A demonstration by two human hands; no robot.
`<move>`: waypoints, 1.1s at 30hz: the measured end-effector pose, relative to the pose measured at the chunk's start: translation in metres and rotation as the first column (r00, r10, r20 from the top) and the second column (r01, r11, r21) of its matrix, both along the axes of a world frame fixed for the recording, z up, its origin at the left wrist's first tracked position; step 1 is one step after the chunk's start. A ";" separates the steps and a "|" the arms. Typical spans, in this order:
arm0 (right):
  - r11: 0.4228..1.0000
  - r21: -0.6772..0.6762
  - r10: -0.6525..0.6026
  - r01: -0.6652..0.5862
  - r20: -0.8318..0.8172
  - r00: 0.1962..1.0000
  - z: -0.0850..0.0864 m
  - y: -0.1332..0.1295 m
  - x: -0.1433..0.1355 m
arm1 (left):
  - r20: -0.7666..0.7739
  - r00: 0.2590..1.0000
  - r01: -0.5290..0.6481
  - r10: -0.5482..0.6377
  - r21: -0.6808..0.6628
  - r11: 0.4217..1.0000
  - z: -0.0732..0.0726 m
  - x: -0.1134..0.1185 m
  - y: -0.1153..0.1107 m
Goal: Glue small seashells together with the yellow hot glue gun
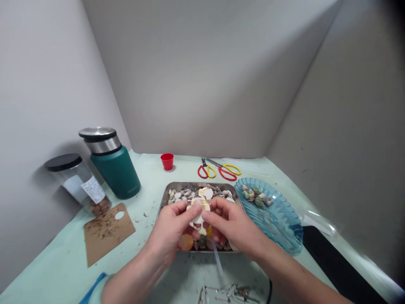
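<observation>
My left hand (172,230) and my right hand (232,226) meet over a metal tray (165,195) filled with several small shells. Together they pinch a clear plastic bag (200,215) that holds a few pale shells; both thumbs and forefingers grip its top edge. An orange shell (186,242) lies in the tray just under my left hand. A thin clear tube (217,261) runs down from under my right hand toward the table's near edge.
A blue glass dish (278,219) with several greenish shells sits right of the tray. Two scissors (220,169) and a red cup (167,161) lie behind. A green flask (112,162), a clear jar (77,181) and a brown board (107,232) stand left. Metal clips (228,293) lie near.
</observation>
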State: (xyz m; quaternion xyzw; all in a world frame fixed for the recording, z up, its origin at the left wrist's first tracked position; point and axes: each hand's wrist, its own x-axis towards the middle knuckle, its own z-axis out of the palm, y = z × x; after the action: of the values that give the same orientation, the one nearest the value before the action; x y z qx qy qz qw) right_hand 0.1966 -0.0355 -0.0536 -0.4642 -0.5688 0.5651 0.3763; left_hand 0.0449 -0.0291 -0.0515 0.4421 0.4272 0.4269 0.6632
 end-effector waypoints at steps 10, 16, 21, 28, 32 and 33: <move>0.877 0.457 -0.250 0.149 0.169 0.954 0.000 -0.003 0.002 | -0.372 0.922 -0.011 0.110 0.260 0.966 0.010 0.004 -0.007; 0.866 0.471 -0.270 0.170 0.153 0.951 -0.001 -0.003 0.001 | -0.438 0.888 0.064 0.138 0.416 0.907 0.005 0.002 -0.006; 0.801 0.581 -0.294 0.145 0.170 0.940 0.001 -0.005 0.000 | -0.468 0.851 0.097 0.240 0.588 0.803 0.000 0.000 -0.005; 0.673 0.735 -0.295 0.081 0.166 0.941 0.005 -0.009 0.001 | -0.439 0.835 0.134 0.333 0.747 0.651 0.002 -0.002 -0.009; 0.631 0.775 -0.295 0.035 0.198 0.935 0.004 -0.008 0.004 | -0.458 0.786 0.186 0.415 0.816 0.548 -0.001 -0.005 -0.009; 0.616 0.787 -0.295 0.018 0.211 0.932 0.003 -0.007 0.005 | -0.462 0.771 0.204 0.438 0.831 0.517 -0.002 -0.006 -0.009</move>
State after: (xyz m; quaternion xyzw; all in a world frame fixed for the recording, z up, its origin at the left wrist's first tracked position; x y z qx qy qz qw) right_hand 0.2012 -0.0429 -0.0506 -0.3910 -0.7652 0.1473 0.4898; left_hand 0.0390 -0.0377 -0.0532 0.7885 0.3883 0.4536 0.1474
